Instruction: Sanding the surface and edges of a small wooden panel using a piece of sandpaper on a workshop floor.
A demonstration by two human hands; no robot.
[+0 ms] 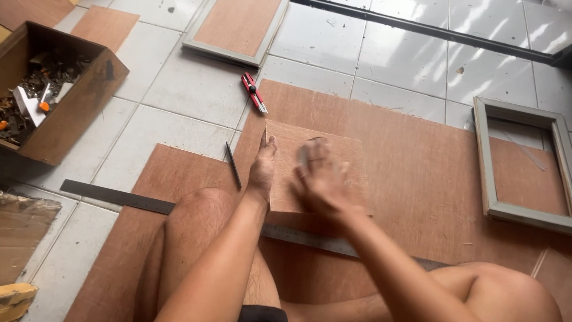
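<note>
A small rectangular plywood panel (348,156) lies on a large plywood sheet (417,173) on the tiled floor. My left hand (262,170) presses along the panel's left edge with fingers straight and together, steadying it. My right hand (322,179) is blurred with motion over the panel's middle. A small greyish patch shows at its fingers, but what it is cannot be made out. A long steel ruler (119,198) runs under the panel's near edge and across my legs.
A dark pencil (233,165) and a red utility knife (254,92) lie left of the panel. A wooden box (77,107) of hardware stands at the far left. One grey frame (485,158) sits at the right, a second grey frame (235,53) with a panel at the top.
</note>
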